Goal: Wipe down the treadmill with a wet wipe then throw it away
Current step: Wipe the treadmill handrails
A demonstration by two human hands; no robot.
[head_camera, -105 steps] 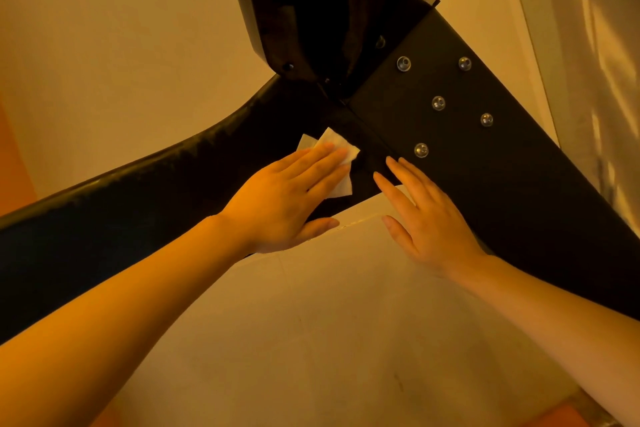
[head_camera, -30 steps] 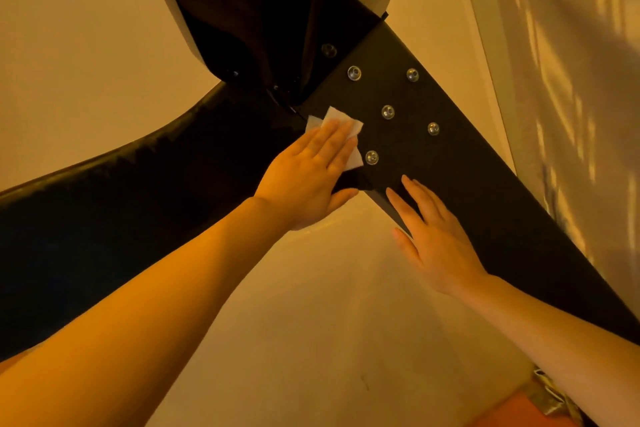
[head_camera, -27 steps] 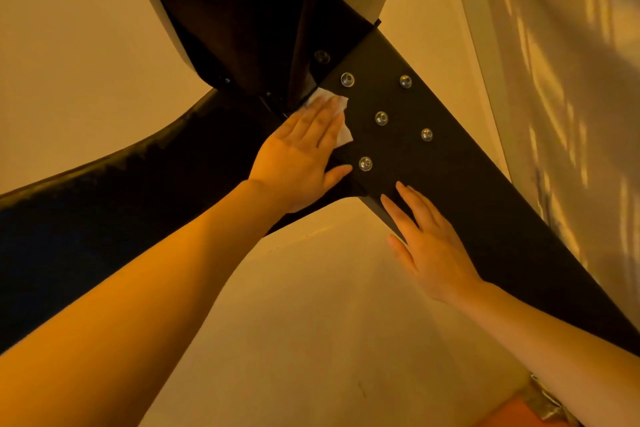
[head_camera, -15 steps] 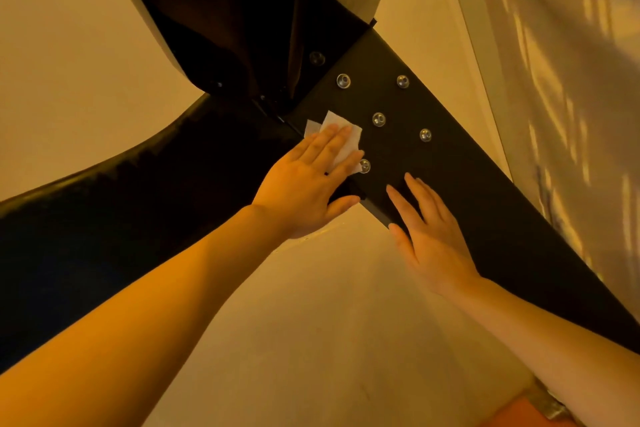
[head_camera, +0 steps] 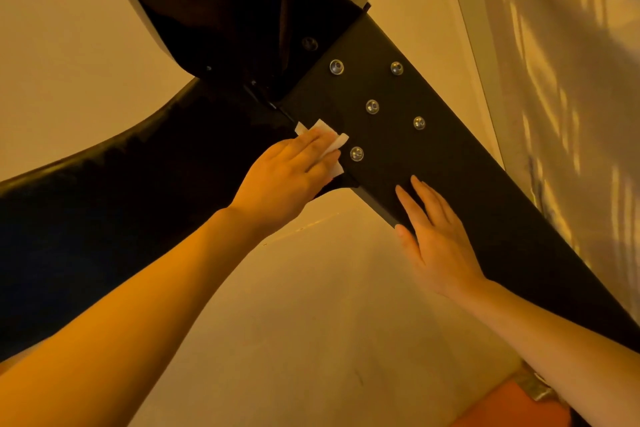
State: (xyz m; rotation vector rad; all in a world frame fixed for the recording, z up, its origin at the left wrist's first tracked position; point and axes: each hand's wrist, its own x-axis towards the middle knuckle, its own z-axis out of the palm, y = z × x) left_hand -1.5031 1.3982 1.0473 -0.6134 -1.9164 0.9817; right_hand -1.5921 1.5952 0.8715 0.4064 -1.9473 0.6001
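Against beige flooring [head_camera: 311,305], flat left hand [head_camera: 287,180] presses wet wipe [head_camera: 334,144] onto diagonal treadmill upright [head_camera: 450,163].

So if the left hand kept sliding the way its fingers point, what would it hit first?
Probably the nearest bolt, just past the left hand's fingertips and the wipe on the black plate. The exact line is hard to judge.

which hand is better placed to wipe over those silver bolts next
Left. The left hand already presses the wet wipe flat on the black plate, right beside the nearest bolt. The right hand rests open and bare on the plate's lower edge, holding no wipe.
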